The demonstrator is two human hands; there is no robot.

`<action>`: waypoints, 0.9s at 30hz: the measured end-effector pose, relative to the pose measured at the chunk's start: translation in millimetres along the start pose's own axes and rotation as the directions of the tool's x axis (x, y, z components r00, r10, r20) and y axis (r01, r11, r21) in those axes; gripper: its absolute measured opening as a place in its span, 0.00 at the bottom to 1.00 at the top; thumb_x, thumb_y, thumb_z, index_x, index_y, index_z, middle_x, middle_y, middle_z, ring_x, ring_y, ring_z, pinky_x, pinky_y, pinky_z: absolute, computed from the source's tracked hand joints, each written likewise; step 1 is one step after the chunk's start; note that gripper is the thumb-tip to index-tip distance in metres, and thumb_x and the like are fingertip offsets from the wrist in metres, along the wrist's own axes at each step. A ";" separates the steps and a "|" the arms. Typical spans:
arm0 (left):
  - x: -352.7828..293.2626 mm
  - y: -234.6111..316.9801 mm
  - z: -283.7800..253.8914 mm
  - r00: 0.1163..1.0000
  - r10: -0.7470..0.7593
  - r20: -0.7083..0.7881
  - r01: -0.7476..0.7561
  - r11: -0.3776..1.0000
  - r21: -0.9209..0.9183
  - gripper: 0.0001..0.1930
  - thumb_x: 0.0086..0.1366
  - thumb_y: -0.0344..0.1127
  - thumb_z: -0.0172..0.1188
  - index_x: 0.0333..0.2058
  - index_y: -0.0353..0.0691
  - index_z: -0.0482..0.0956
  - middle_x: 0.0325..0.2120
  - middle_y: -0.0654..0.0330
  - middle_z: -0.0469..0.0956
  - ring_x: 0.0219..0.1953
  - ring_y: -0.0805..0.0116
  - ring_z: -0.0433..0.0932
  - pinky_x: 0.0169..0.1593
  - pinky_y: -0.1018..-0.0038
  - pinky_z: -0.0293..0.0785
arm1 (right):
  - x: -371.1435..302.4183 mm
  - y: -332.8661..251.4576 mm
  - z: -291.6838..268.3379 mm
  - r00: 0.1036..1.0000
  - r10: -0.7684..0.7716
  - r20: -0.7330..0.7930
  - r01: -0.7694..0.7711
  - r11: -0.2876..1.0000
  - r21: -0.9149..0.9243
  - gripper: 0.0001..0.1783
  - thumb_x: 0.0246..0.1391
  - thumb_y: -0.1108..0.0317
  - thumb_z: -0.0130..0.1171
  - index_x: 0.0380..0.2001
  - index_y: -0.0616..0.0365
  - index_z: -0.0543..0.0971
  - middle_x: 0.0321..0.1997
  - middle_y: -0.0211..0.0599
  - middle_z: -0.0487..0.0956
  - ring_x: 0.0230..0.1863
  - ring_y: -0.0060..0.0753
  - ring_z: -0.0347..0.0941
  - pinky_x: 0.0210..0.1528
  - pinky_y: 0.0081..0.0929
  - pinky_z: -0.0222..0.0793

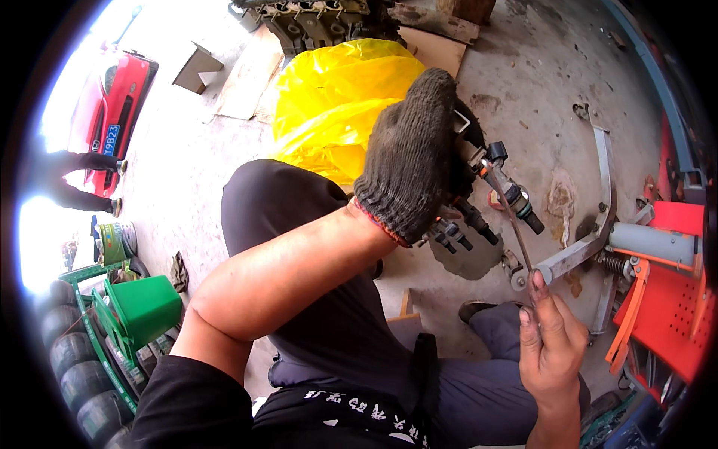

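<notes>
The gloved left hand [410,153] is closed round a fuel rail [479,202], holding it up over the floor [523,82] with its injectors pointing down to the right. The step looks like working on an injector; next calls for a steady, precise tip. The bare right hand [552,344] pinches a thin rod [510,209], its tip touching the top injector [516,196], just beyond the left fingers
</notes>
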State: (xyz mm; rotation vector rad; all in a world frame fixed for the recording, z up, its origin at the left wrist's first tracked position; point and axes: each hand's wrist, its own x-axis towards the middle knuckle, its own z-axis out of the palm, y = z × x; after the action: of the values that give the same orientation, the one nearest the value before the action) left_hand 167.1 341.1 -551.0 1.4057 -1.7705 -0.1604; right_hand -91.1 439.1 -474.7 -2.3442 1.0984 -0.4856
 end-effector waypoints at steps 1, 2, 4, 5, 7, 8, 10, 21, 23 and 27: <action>0.8 0.4 -1.7 0.999 -0.031 0.043 0.031 1.000 -0.006 0.31 0.49 0.27 0.66 0.53 0.29 0.67 0.34 0.43 0.76 0.38 0.37 0.75 0.41 0.49 0.72 | 0.7 1.2 5.2 1.000 -0.010 -0.012 0.010 1.000 0.019 0.27 0.62 0.76 0.58 0.65 0.64 0.71 0.40 0.46 0.82 0.26 0.22 0.70 0.29 0.22 0.68; -0.3 -1.4 -0.3 0.999 -0.026 0.031 0.026 1.000 -0.013 0.30 0.49 0.27 0.66 0.52 0.29 0.67 0.34 0.43 0.76 0.38 0.37 0.75 0.42 0.49 0.72 | -0.1 1.7 7.3 1.000 0.004 0.013 -0.005 0.999 0.039 0.26 0.61 0.76 0.58 0.63 0.65 0.71 0.42 0.46 0.82 0.30 0.27 0.71 0.33 0.25 0.68; -5.1 -5.8 7.4 0.999 0.017 -0.046 -0.018 0.999 -0.028 0.29 0.49 0.27 0.65 0.51 0.29 0.68 0.34 0.43 0.77 0.38 0.38 0.75 0.42 0.49 0.71 | -4.2 2.9 8.6 0.993 0.057 0.103 -0.065 0.995 0.075 0.23 0.56 0.78 0.58 0.57 0.67 0.75 0.48 0.48 0.81 0.43 0.39 0.76 0.44 0.34 0.72; -7.0 -7.2 13.2 0.993 0.042 -0.115 -0.042 0.999 0.002 0.28 0.49 0.27 0.65 0.50 0.29 0.68 0.34 0.43 0.77 0.38 0.38 0.76 0.43 0.49 0.72 | -6.9 5.2 8.5 0.986 0.090 0.141 -0.106 0.988 0.110 0.23 0.57 0.77 0.58 0.57 0.67 0.74 0.50 0.49 0.81 0.43 0.39 0.76 0.45 0.34 0.73; -5.9 -3.8 23.1 0.965 0.083 -0.247 -0.061 0.993 0.096 0.25 0.49 0.27 0.65 0.47 0.30 0.68 0.35 0.44 0.77 0.39 0.38 0.76 0.43 0.50 0.72 | -14.2 12.1 9.2 0.968 0.159 0.193 -0.197 0.961 0.194 0.27 0.61 0.76 0.56 0.64 0.66 0.68 0.49 0.50 0.83 0.33 0.32 0.73 0.38 0.28 0.71; -4.9 -2.7 22.1 0.971 0.075 -0.228 -0.052 0.993 0.104 0.24 0.49 0.27 0.65 0.46 0.31 0.68 0.35 0.44 0.77 0.39 0.38 0.77 0.43 0.50 0.72 | -14.0 14.5 12.5 0.981 0.124 0.151 -0.150 0.974 0.172 0.29 0.63 0.74 0.55 0.67 0.64 0.66 0.47 0.48 0.83 0.28 0.27 0.71 0.33 0.24 0.70; 0.9 0.7 11.0 0.994 0.033 -0.100 -0.027 0.998 0.064 0.22 0.50 0.27 0.65 0.43 0.31 0.68 0.35 0.43 0.77 0.40 0.39 0.77 0.43 0.51 0.73 | -6.6 19.7 21.4 0.999 -0.026 0.020 0.025 0.999 0.035 0.30 0.67 0.73 0.54 0.70 0.61 0.63 0.41 0.42 0.83 0.22 0.20 0.68 0.27 0.19 0.67; 0.6 -2.6 17.3 0.999 -0.028 -0.032 0.025 0.996 -0.082 0.16 0.55 0.26 0.63 0.40 0.35 0.67 0.26 0.42 0.78 0.33 0.36 0.78 0.38 0.47 0.73 | -16.6 9.5 31.5 0.967 0.227 0.119 -0.253 0.922 0.293 0.29 0.64 0.74 0.53 0.67 0.63 0.65 0.47 0.44 0.73 0.40 0.33 0.67 0.42 0.28 0.65; -2.8 -1.2 20.1 0.996 -0.082 0.038 0.085 0.990 -0.111 0.15 0.55 0.25 0.62 0.39 0.35 0.66 0.26 0.41 0.78 0.34 0.36 0.78 0.38 0.47 0.73 | -21.0 8.9 33.7 0.952 0.252 0.176 -0.295 0.909 0.296 0.28 0.63 0.74 0.53 0.66 0.65 0.66 0.50 0.45 0.72 0.44 0.36 0.67 0.47 0.30 0.66; -9.5 -3.8 39.0 0.979 -0.198 0.046 0.200 0.980 -0.024 0.15 0.55 0.24 0.61 0.39 0.35 0.66 0.27 0.41 0.79 0.34 0.36 0.78 0.39 0.47 0.73 | -21.4 0.9 42.5 0.963 0.174 0.206 -0.216 0.955 0.203 0.27 0.58 0.76 0.55 0.61 0.72 0.69 0.69 0.56 0.69 0.63 0.51 0.71 0.64 0.40 0.66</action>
State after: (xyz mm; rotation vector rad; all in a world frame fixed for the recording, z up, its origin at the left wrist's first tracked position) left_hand 143.8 332.8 -582.8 1.5681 -1.6533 -0.3245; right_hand -83.0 467.7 -511.9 -2.0154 1.1112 -0.2936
